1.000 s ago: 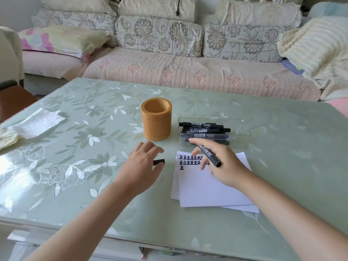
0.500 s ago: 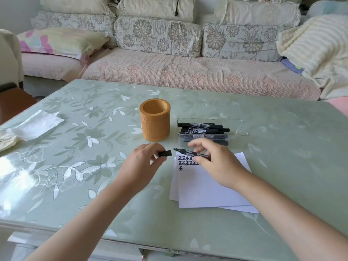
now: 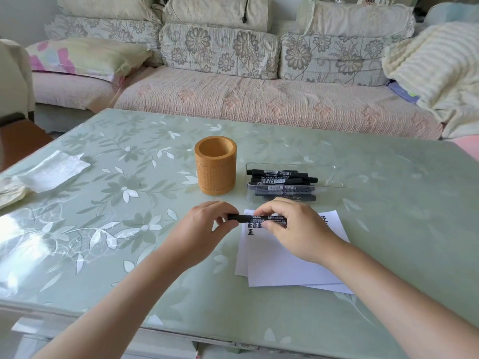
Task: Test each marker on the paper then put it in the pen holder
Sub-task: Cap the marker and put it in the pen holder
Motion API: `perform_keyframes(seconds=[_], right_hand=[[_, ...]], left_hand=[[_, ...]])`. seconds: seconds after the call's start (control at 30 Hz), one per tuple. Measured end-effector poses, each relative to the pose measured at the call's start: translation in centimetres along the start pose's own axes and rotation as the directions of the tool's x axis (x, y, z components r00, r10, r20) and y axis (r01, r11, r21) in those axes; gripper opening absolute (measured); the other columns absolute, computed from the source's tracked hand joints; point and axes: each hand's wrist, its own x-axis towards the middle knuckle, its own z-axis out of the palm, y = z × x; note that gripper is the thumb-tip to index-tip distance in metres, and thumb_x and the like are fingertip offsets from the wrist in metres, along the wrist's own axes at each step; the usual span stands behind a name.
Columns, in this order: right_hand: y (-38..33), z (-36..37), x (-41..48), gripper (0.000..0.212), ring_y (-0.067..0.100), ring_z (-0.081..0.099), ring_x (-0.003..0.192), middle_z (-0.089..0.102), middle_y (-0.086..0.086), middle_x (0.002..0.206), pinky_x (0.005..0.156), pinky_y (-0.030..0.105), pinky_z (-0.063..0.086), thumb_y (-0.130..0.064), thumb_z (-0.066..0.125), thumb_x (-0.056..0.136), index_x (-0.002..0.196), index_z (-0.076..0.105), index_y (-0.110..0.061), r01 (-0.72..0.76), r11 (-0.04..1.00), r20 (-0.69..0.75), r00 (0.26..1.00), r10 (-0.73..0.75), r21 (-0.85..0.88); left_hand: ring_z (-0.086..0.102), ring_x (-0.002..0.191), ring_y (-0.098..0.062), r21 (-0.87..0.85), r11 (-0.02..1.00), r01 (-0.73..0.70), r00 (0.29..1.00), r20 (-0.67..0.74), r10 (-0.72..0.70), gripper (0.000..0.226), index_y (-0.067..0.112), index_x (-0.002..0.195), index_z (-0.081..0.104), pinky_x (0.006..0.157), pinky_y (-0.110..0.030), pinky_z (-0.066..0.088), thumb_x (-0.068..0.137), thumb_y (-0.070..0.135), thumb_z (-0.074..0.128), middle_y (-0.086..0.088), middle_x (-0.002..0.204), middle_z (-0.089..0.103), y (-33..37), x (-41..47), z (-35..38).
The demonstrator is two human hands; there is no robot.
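A black marker (image 3: 256,218) lies level between my two hands, just above the top edge of the white paper (image 3: 282,265). My left hand (image 3: 204,229) pinches the cap end on the left. My right hand (image 3: 293,226) grips the barrel. Rows of black test marks show on the paper beside my right hand, partly hidden by it. The round brown pen holder (image 3: 216,165) stands upright behind my left hand; I see no marker in it. A clear plastic box (image 3: 293,183) with several black markers lies to the holder's right.
A white tissue (image 3: 51,171) and a crumpled cloth lie at the table's left edge. The table (image 3: 388,203) has a glossy green floral cover. A sofa with cushions and a folded blanket stands behind the table.
My right hand lifted the marker off the paper and turned it level. My left hand brought the cap in from the left, and the cap now sits on the marker's tip.
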Motion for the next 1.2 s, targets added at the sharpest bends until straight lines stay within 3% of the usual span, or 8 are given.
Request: perform_keyframes(seconds=[0.07,0.4,0.5,0.57,0.8,0.93,1.0,1.2], right_hand=[[0.0,0.2,-0.1,0.024,-0.005,0.056,0.095,0.063,-0.023,0.100,0.071,0.012,0.039,-0.023,0.074,0.083,0.102,0.067,-0.037,0.030,1.000,0.004,1.000,-0.030,0.003],[-1.1,0.6,-0.5,0.015,-0.006,0.057,0.084,0.070,-0.027,0.094,0.068,0.004,0.034,-0.030,0.073,0.086,0.101,0.075,-0.031,0.050,0.998,-0.092,0.994,-0.054,-0.049],[-1.1,0.5,-0.4,0.013,-0.005,0.055,0.073,0.060,-0.038,0.073,0.062,0.012,0.035,-0.033,0.066,0.091,0.102,0.073,-0.033,-0.009,1.000,-0.041,0.999,0.009,-0.001],[-1.3,0.3,-0.4,0.011,0.002,0.054,0.069,0.059,-0.029,0.068,0.061,0.021,0.040,-0.034,0.061,0.095,0.101,0.071,-0.033,-0.002,1.000,-0.017,1.000,0.002,0.005],[-1.5,-0.2,0.5,0.018,0.007,0.051,0.087,0.060,-0.015,0.084,0.076,0.026,0.044,-0.033,0.054,0.097,0.098,0.070,-0.024,0.086,0.994,-0.111,0.989,-0.093,-0.064],[-1.4,-1.2,1.8,0.007,0.009,0.051,0.073,0.056,-0.010,0.086,0.068,0.018,0.039,-0.019,0.062,0.095,0.095,0.068,-0.022,0.031,0.998,-0.178,0.984,-0.019,0.063],[-1.9,-2.0,3.4,0.006,0.007,0.053,0.069,0.060,-0.008,0.082,0.066,0.017,0.040,-0.018,0.063,0.094,0.093,0.068,-0.021,-0.001,0.995,-0.206,0.978,0.022,0.103],[-4.4,-4.3,11.5,0.006,0.012,0.068,0.081,0.070,-0.007,0.082,0.078,0.033,0.054,-0.026,0.064,0.092,0.087,0.067,-0.023,0.002,0.990,-0.337,0.940,0.046,0.142]], left_hand=[[0.053,0.081,0.001,-0.013,1.000,-0.007,1.000,0.028,0.007,0.010,0.025,0.100,0.068,0.067,-0.008,0.036,0.093,0.021,0.062,0.019,0.083,0.060,0.4,0.0,-0.1],[0.050,0.070,-0.012,0.009,0.999,-0.039,0.995,0.097,0.038,0.018,0.022,0.078,0.065,0.059,-0.014,0.034,0.095,0.019,0.057,0.006,0.070,0.057,1.0,0.5,-0.9],[0.050,0.069,-0.012,-0.004,0.999,-0.049,0.996,0.071,0.049,0.018,0.021,0.079,0.064,0.059,-0.014,0.034,0.095,0.019,0.057,0.007,0.069,0.056,1.3,0.7,-0.9],[0.049,0.066,-0.006,-0.013,0.998,-0.068,0.997,0.046,0.069,0.017,0.019,0.080,0.065,0.058,-0.011,0.033,0.095,0.018,0.057,0.008,0.069,0.057,1.8,1.1,-1.1],[0.055,0.082,-0.005,-0.052,0.996,-0.075,0.993,-0.092,0.070,0.020,0.028,0.101,0.064,0.069,-0.012,0.041,0.090,0.043,0.057,0.015,0.088,0.060,1.8,4.0,-2.0],[0.053,0.098,-0.011,-0.100,0.994,0.041,0.920,-0.383,-0.077,0.030,0.021,0.116,0.058,0.080,-0.007,0.034,0.088,0.034,0.062,0.006,0.110,0.055,0.3,6.7,-2.7],[0.050,0.111,-0.020,-0.109,0.984,0.142,0.874,-0.453,-0.176,0.048,0.019,0.125,0.052,0.091,-0.022,0.037,0.083,0.034,0.069,0.001,0.121,0.050,-1.1,8.0,-2.9],[0.036,0.134,-0.023,-0.271,0.900,0.342,0.848,-0.323,-0.419,0.095,0.012,0.147,0.027,0.110,-0.035,0.030,0.074,0.046,0.077,-0.007,0.143,0.036,-4.2,9.5,-1.0]])
